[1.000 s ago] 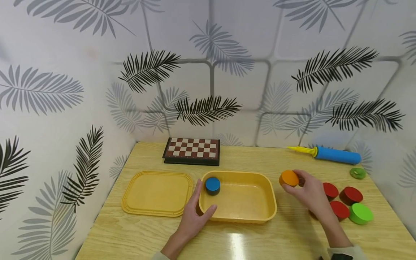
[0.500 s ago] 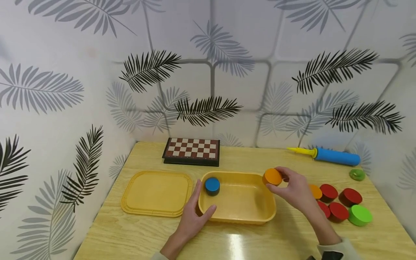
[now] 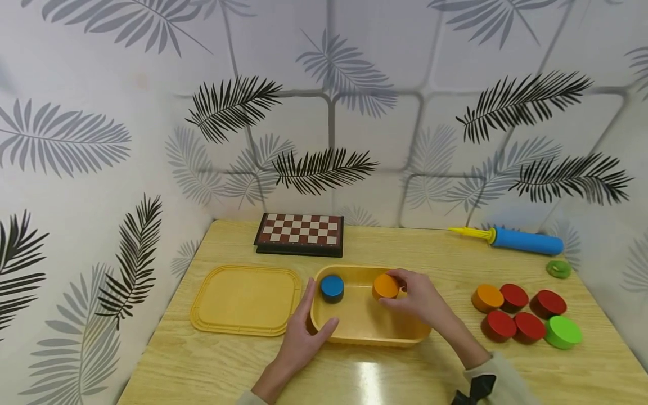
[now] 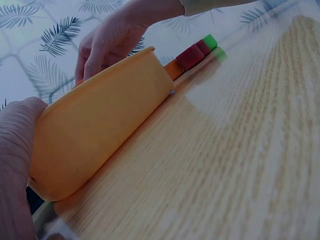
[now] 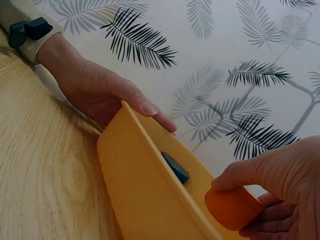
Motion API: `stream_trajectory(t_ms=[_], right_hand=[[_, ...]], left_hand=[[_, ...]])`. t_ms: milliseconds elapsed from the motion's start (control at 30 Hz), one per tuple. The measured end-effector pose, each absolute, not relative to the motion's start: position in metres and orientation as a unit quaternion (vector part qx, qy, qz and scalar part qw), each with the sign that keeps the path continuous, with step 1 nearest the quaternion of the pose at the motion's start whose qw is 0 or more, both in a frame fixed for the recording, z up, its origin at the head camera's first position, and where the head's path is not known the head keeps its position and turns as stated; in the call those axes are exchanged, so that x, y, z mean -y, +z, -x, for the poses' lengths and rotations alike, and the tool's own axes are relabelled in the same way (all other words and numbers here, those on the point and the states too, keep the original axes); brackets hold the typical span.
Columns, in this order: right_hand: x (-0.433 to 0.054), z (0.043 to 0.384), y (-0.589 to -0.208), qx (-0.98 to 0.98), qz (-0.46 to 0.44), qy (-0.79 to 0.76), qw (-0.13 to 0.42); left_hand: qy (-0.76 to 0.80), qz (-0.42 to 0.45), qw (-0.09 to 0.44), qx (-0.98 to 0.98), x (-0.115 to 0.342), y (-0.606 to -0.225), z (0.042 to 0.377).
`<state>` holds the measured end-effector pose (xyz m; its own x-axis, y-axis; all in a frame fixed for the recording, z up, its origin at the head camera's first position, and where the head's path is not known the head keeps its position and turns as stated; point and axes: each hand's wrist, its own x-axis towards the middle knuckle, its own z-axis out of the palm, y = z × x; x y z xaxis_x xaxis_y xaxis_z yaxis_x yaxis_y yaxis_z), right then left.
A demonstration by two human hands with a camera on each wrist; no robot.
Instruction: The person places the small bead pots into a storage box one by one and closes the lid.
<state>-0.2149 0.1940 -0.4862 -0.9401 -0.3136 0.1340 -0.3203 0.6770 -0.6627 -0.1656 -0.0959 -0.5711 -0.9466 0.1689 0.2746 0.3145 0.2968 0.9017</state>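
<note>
My right hand (image 3: pixel 415 292) pinches a short orange cylinder (image 3: pixel 386 286) between thumb and fingers, inside the outline of the yellow plastic bin (image 3: pixel 369 340). In the right wrist view the orange cylinder (image 5: pixel 231 209) is tilted, with the thumb on its near side and fingers beneath. Inside the bin, a short blue cylinder (image 3: pixel 332 288) stands in the back left corner. My left hand (image 3: pixel 302 332) holds the bin's left end, its thumb over the front rim and its fingers along the left side.
A flat yellow lid (image 3: pixel 245 301) lies left of the bin, with a chessboard box (image 3: pixel 300 233) behind. At right stand another orange cylinder (image 3: pixel 487 298), several red cylinders (image 3: pixel 530 327) and a green one (image 3: pixel 563 332). A blue hand pump (image 3: pixel 526 241) and small green item (image 3: pixel 558 269) lie behind them.
My right hand has carried the orange cylinder leftward, from right of the bin over its rim to the bin's inside. The left hand and the bin have stayed put.
</note>
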Motion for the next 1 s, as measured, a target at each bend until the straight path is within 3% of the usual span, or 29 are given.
stream_trajectory(t_ms=[500,1000], right_hand=[[-0.156,0.233,-0.515,0.928,-0.177,0.324,-0.049],[-0.138,0.238,-0.515,0.928,-0.149,0.340,-0.043]], left_hand=[[-0.585,0.160,0.066,0.792,0.096,-0.573,0.166],[-0.580,0.153,0.056,0.798,0.096,-0.570,0.165]])
